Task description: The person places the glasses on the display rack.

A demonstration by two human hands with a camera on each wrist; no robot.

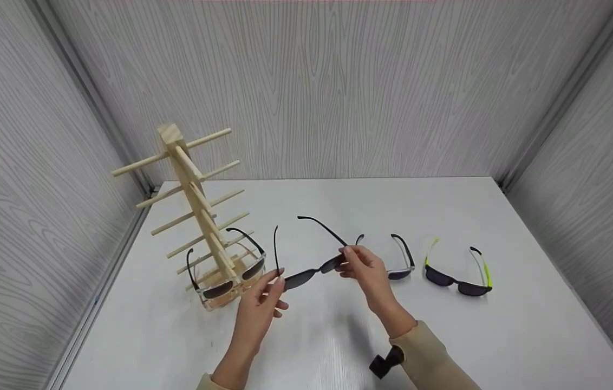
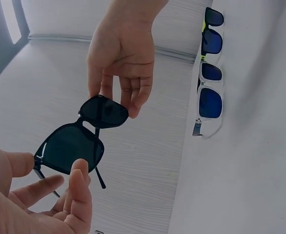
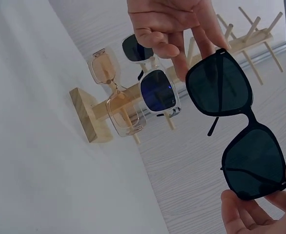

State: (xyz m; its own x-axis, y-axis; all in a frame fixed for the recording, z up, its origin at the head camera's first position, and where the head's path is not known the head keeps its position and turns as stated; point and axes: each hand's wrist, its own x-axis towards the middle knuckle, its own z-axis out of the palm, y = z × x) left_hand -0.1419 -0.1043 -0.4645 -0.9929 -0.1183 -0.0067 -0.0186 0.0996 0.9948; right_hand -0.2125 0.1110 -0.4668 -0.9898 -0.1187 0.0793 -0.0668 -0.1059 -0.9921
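Both hands hold a pair of black sunglasses above the white table, temples unfolded and pointing away from the person. The left hand pinches the frame's left end by the hinge. At the opposite end, the right hand grips the corner between thumb and fingers. Dark green-tinted lenses show in the right wrist view. Left of the hands stands a wooden peg rack. Low on it hang clear-framed sunglasses with dark lenses and, beneath them, a peach-tinted pair.
White-framed sunglasses lie on the table behind the right hand. Farther right is a black pair with yellow-green temples. Wood-grain panels enclose the back and sides. A black device sits at the right cuff.
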